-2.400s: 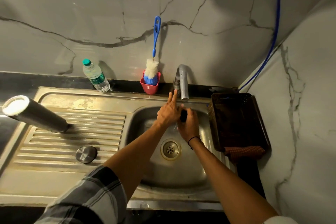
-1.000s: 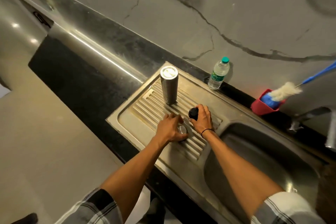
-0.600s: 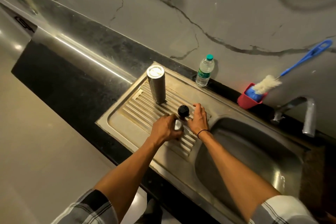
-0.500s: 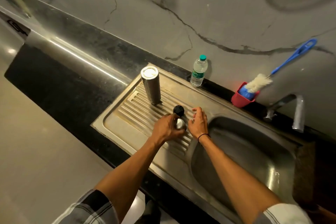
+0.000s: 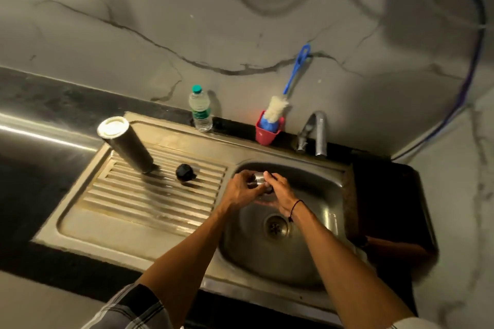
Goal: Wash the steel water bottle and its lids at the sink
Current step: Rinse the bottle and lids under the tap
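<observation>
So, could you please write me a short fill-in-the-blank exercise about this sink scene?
1. Both hands hold the steel lid over the ____.
2. The black lid sits on the ____.
3. The steel bottle stands with its mouth facing ____.
4. The brush stands in a ____ cup.

Missing words: basin; drainboard; down; red

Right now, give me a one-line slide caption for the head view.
Both hands hold the steel lid over the sink basin; steel bottle and black lid rest on the drainboard.
</observation>
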